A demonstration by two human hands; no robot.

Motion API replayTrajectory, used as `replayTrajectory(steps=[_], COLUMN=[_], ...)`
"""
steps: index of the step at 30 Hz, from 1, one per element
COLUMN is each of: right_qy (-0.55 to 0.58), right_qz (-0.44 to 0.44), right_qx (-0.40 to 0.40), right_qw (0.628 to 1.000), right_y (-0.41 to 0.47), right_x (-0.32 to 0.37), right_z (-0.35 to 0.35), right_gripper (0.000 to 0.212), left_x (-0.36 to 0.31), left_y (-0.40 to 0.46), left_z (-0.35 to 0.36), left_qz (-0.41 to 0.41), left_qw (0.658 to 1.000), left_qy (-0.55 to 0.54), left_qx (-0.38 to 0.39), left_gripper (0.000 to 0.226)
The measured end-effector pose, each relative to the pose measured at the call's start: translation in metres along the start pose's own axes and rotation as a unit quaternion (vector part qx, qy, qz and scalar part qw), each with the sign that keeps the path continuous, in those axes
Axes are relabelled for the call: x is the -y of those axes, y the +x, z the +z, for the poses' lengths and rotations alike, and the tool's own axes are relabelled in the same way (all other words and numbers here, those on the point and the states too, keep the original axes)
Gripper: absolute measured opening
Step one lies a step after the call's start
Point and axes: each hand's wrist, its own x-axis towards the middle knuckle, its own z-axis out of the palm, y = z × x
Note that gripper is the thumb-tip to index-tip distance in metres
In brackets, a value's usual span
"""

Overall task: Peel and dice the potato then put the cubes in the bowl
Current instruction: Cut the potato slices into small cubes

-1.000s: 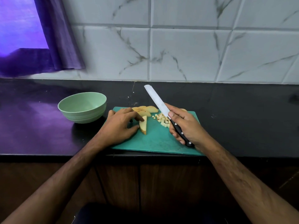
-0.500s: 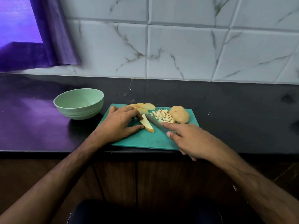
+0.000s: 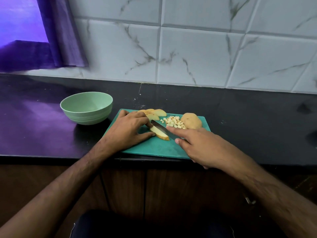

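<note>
- Dim kitchen; purple light enters from the window (image 3: 20,19) at upper left.
- Violet sheen on the dark counter (image 3: 34,121).
- Wide-angle bending at edges.

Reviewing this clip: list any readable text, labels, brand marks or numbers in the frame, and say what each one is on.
None: no readable text, label, brand or number shows anywhere.
The pale green ribbed bowl, teal plastic cutting board and steel knife blade are all unmarked.
The white marble-veined wall tiles carry only grey veins, no lettering.
The knife's handle is hidden under the right hand, so any mark there cannot be seen.
</note>
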Motion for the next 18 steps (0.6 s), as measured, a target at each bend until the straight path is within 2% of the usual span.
replayTrajectory(steps=[9, 13, 18], right_qy=[-0.113, -0.152, -0.149], right_qz=[-0.008, -0.008, -0.024], right_qx=[-0.021, 0.012, 0.047], right_qw=[0.993, 0.988, 0.987], right_y=[0.009, 0.026, 0.034], right_x=[0.016, 0.024, 0.026], right_z=[-0.004, -0.017, -0.027], right_gripper=[0.052, 0.05, 0.045], left_x=[0.0, -0.001, -0.002], left_y=[0.001, 0.002, 0.005], left_z=[0.001, -0.001, -0.001], left_qz=[0.055, 0.08, 0.095], left_qw=[0.998, 0.994, 0.989], left_qy=[0.04, 0.074, 0.113], left_qx=[-0.009, -0.02, -0.018], left_gripper=[0.048, 0.05, 0.048])
